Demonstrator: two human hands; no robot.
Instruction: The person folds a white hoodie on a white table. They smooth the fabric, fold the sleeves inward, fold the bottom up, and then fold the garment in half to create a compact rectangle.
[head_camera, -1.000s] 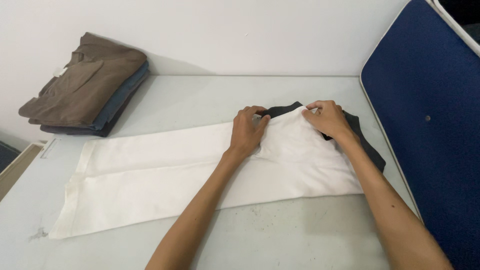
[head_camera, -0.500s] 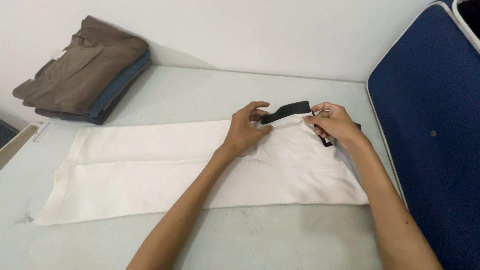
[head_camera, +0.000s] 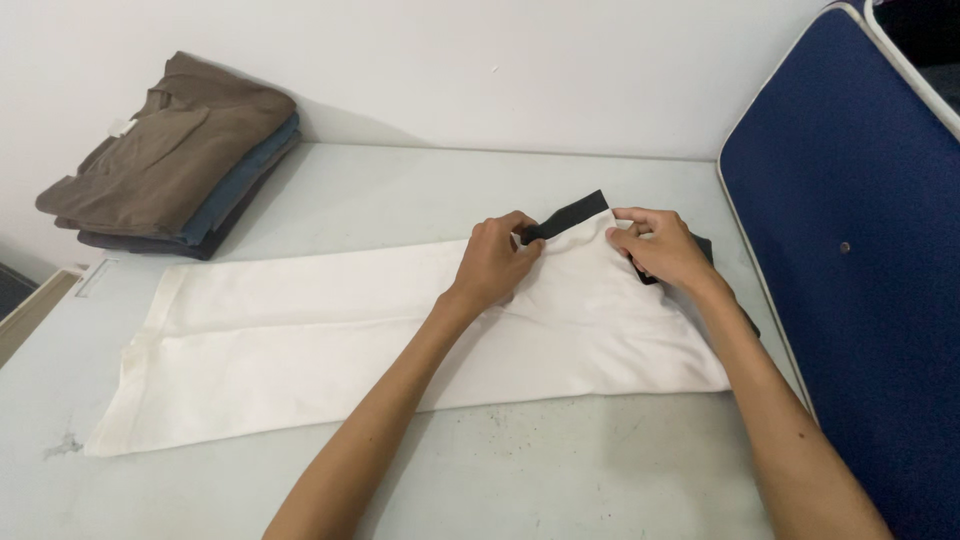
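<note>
Head view, one moment. Item: white garment (head_camera: 400, 335), long and flat, folded lengthwise on the pale bench (head_camera: 560, 470), its black collar (head_camera: 568, 215) at the far right end. Left hand (head_camera: 497, 262): fingers curled, pinching the near end of the collar strip against the white cloth. Right hand (head_camera: 662, 248): fingers bent, closed on the collar's other end. Step judged in hand: squaring the collar end; a fold after this would call for a flat collar and level edges. Also present: stack of folded clothes (head_camera: 170, 165), brown on top, blue and dark below, far left by the wall, with a small white tag (head_camera: 121, 127). Blue padded panel (head_camera: 850, 230) at right.
</note>
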